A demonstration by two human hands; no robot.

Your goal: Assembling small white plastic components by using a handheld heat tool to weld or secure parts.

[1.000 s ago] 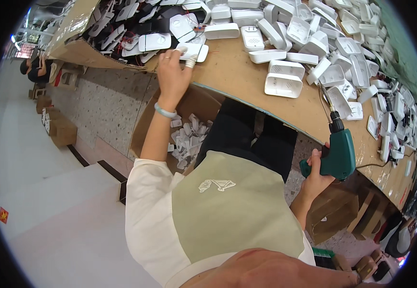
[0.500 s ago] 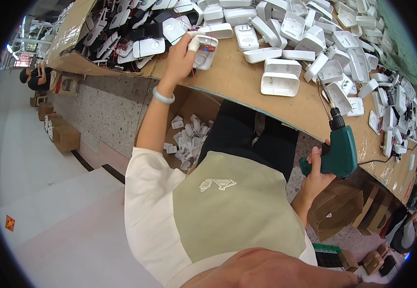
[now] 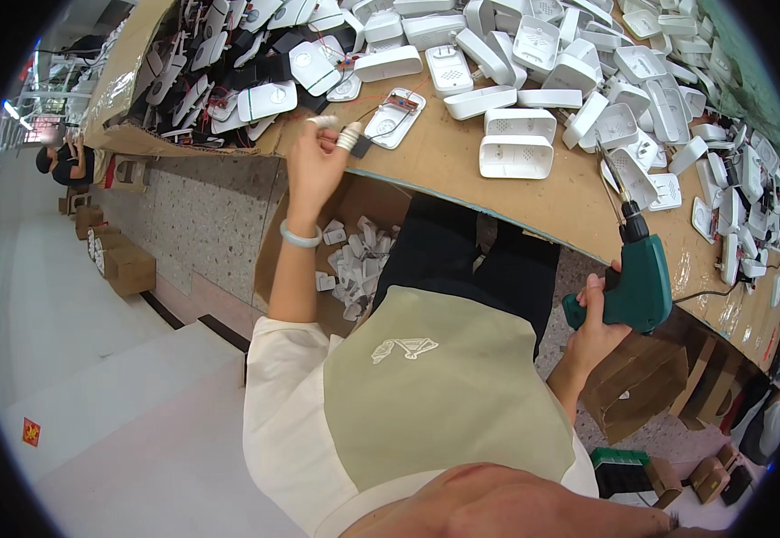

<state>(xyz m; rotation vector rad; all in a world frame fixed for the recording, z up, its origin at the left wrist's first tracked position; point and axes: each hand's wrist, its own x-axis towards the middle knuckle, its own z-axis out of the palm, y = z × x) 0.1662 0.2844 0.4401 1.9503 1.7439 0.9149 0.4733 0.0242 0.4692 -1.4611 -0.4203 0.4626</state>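
Note:
My left hand [image 3: 318, 170], with pale coverings on its fingertips, is closed at the table's near edge. A small black block [image 3: 361, 146] sits at its fingertips and appears pinched there. A dark wire runs from the block to a white plastic cover [image 3: 396, 117], which lies inner side up on the table with a red circuit piece inside. My right hand [image 3: 598, 314] grips a green electric screwdriver [image 3: 639, 282] by its handle. The tool's bit points away from me, near a white housing shell [image 3: 630, 177].
White shells [image 3: 515, 157] are heaped across the brown tabletop [image 3: 444, 161]. A cardboard box [image 3: 125, 99] at the far left holds wired covers and black parts. Below the table, another box holds small white pieces [image 3: 358, 264]. A person [image 3: 69, 163] sits at the far left.
The white cover has left my left hand and now lies on the table. That hand has moved left and nearer to me, with the black block at its fingers. The right hand stays nearly still.

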